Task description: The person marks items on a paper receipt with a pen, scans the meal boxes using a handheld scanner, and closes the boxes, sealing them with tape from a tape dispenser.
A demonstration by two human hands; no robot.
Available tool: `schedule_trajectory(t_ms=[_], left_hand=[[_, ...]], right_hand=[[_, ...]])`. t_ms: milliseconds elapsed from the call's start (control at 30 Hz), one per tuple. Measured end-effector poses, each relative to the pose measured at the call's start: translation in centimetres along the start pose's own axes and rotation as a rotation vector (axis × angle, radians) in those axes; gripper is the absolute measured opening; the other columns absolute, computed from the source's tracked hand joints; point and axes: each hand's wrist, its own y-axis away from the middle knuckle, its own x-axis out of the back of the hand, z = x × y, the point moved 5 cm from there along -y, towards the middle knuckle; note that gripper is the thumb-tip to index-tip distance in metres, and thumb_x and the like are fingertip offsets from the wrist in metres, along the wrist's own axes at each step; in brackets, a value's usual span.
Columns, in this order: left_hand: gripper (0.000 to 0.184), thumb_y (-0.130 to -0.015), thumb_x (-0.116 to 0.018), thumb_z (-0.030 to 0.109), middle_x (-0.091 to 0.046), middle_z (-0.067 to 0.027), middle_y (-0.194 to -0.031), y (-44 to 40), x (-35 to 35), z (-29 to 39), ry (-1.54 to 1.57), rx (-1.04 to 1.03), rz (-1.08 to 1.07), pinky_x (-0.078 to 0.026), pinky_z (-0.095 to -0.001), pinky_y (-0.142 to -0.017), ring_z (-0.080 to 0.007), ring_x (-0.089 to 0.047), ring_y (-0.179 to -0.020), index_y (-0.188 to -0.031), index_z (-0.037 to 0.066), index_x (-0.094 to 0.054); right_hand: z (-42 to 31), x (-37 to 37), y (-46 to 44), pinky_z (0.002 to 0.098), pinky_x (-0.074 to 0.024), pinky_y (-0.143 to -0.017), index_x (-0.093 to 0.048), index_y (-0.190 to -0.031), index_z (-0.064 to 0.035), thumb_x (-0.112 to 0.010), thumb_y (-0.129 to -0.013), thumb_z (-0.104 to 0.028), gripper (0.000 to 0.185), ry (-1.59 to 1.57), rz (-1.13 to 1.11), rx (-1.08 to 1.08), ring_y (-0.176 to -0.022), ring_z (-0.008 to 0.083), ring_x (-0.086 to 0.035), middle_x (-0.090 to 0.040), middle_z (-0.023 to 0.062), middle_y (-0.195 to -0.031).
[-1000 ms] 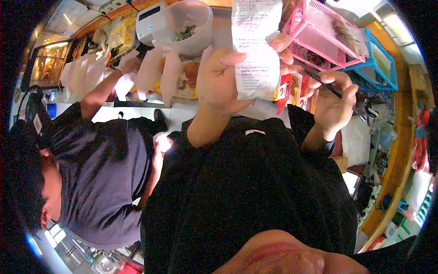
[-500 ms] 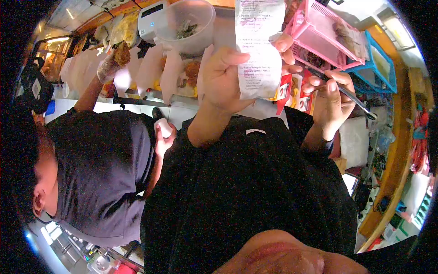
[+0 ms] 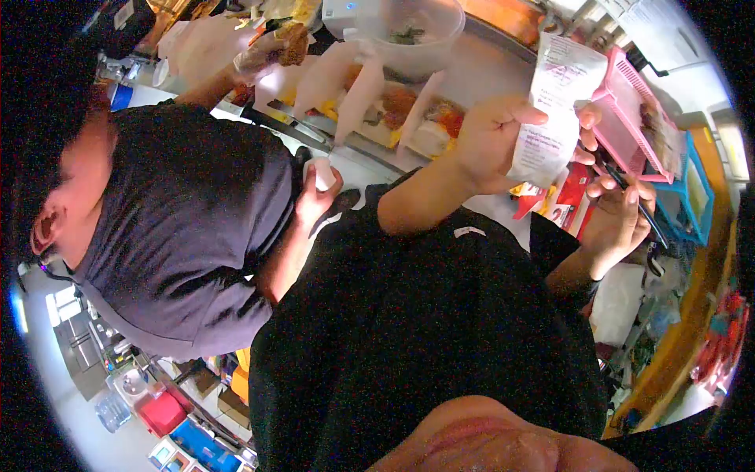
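My left hand (image 3: 489, 143) is closed on a long printed paper receipt (image 3: 544, 151), its thumb pressed on the front and fingertips showing at the far edge. The receipt hangs above the counter, its upper end curling away. To its right, my right hand (image 3: 617, 224) grips a dark pen (image 3: 650, 214) between thumb and fingers, the pen slanting down to the right. Just behind and below the receipt lies a red and white printed box (image 3: 572, 197), partly hidden by my hands.
At left a co-worker in a dark shirt (image 3: 181, 212) holds a brown fried piece (image 3: 294, 43) in a gloved hand and a small white object (image 3: 321, 173) in the other. Open paper boxes (image 3: 370, 98) of food, a clear tub (image 3: 425, 31), a pink basket (image 3: 629, 141) and a blue basket (image 3: 696, 193) stand around.
The view has turned, so most things sit further right in it. The receipt now tilts and curls more at its top. Both hands keep their hold on the receipt and pen.
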Motion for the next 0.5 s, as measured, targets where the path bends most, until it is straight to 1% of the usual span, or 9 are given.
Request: schedule_trajectory(t_ms=[33, 167, 233, 300, 367, 400, 433, 467, 500], left_hand=[[0.01, -0.079, -0.052, 0.007, -0.061, -0.014, -0.086, 0.0, -0.1, 0.0, -0.002, -0.002, 0.003, -0.051, -0.0379, -0.073, -0.0255, -0.062, -0.078, -0.086, 0.002, -0.057], [0.022, -0.077, -0.052, 0.012, -0.062, -0.0178, -0.092, 0.2, 0.2, 0.4, -0.061, -0.088, -0.044, -0.052, -0.0375, -0.071, -0.0268, -0.063, -0.079, -0.09, -0.004, -0.058], [0.025, -0.076, -0.051, 0.013, -0.062, -0.0187, -0.094, 0.3, 0.3, 0.5, -0.061, -0.09, -0.061, -0.052, -0.0374, -0.07, -0.0271, -0.063, -0.08, -0.091, -0.005, -0.059], [0.035, -0.076, -0.049, 0.018, -0.059, -0.0198, -0.099, 0.5, 0.5, 0.9, -0.115, -0.041, -0.074, -0.05, -0.038, -0.076, -0.0286, -0.061, -0.086, -0.1, -0.007, -0.053], [0.046, -0.076, -0.046, 0.023, -0.056, -0.021, -0.104, 0.4, 0.9, 0.9, -0.166, 0.014, -0.096, -0.047, -0.0387, -0.082, -0.0302, -0.059, -0.091, -0.109, -0.009, -0.048], [0.052, -0.076, -0.045, 0.026, -0.055, -0.0215, -0.107, 0.3, 1.1, 0.5, -0.194, 0.037, -0.107, -0.046, -0.039, -0.084, -0.031, -0.058, -0.094, -0.113, -0.011, -0.045], [0.053, -0.076, -0.045, 0.024, -0.053, -0.0188, -0.105, 0.3, 1.8, -0.3, -0.131, 0.062, -0.054, -0.046, -0.0374, -0.084, -0.0299, -0.057, -0.095, -0.116, -0.01, -0.042], [0.054, -0.075, -0.045, 0.024, -0.052, -0.017, -0.105, -0.2, 1.6, -0.7, -0.136, 0.11, -0.153, -0.046, -0.0378, -0.085, -0.0292, -0.056, -0.096, -0.118, -0.009, -0.04], [0.055, -0.075, -0.044, 0.023, -0.051, -0.0152, -0.104, -0.6, 1.0, -0.9, -0.144, 0.152, -0.25, -0.046, -0.0383, -0.086, -0.0286, -0.055, -0.097, -0.12, -0.008, -0.039]], right_hand=[[-0.1, -0.1, 0.1, 0.0346, -0.0513, -0.055, -0.053, -0.094, 0.0015, -0.054, -0.086, -0.012, 0.015, 0.007, 0.005, 0.002, -0.065, 0.0226, -0.06, -0.06, 0.0159, -0.086], [-0.8, -1.3, 0.0, 0.0345, -0.0516, -0.054, -0.054, -0.096, 0.0021, -0.054, -0.086, -0.012, 0.017, -0.026, -0.052, 0.04, -0.065, 0.0221, -0.061, -0.06, 0.0175, -0.086], [-1.1, -1.5, 0.2, 0.0359, -0.0501, -0.061, -0.054, -0.105, 0.0008, -0.052, -0.089, -0.015, 0.023, 0.029, -0.097, 0.009, -0.068, 0.0239, -0.06, -0.061, 0.0176, -0.083], [-1.4, -2.2, 0.4, 0.0379, -0.0511, -0.064, -0.053, -0.107, 0.0025, -0.053, -0.088, -0.015, 0.026, 0.017, -0.158, -0.007, -0.067, 0.0246, -0.061, -0.062, 0.0205, -0.087], [-1.6, -2.9, 0.4, 0.0374, -0.0523, -0.063, -0.052, -0.107, 0.004, -0.054, -0.086, -0.012, 0.026, 0.019, -0.157, 0.072, -0.067, 0.0255, -0.062, -0.062, 0.0213, -0.088], [-2.0, -3.3, 0.7, 0.0367, -0.0529, -0.062, -0.052, -0.106, 0.0046, -0.055, -0.085, -0.01, 0.026, 0.076, -0.157, 0.059, -0.068, 0.026, -0.063, -0.062, 0.0215, -0.088], [-2.3, -3.5, 1.0, 0.0359, -0.0536, -0.062, -0.052, -0.106, 0.0052, -0.055, -0.085, -0.008, 0.025, 0.126, -0.158, 0.045, -0.069, 0.0266, -0.064, -0.062, 0.0217, -0.089], [-2.7, -4.1, 1.0, 0.0336, -0.0543, -0.06, -0.052, -0.105, 0.0051, -0.055, -0.084, -0.007, 0.025, 0.113, -0.191, 0.082, -0.07, 0.0268, -0.065, -0.062, 0.0223, -0.089], [-2.9, -4.1, 1.3, 0.0321, -0.0543, -0.06, -0.053, -0.101, 0.0059, -0.057, -0.083, -0.007, 0.022, 0.155, -0.175, 0.064, -0.071, 0.0256, -0.065, -0.062, 0.0224, -0.088]])
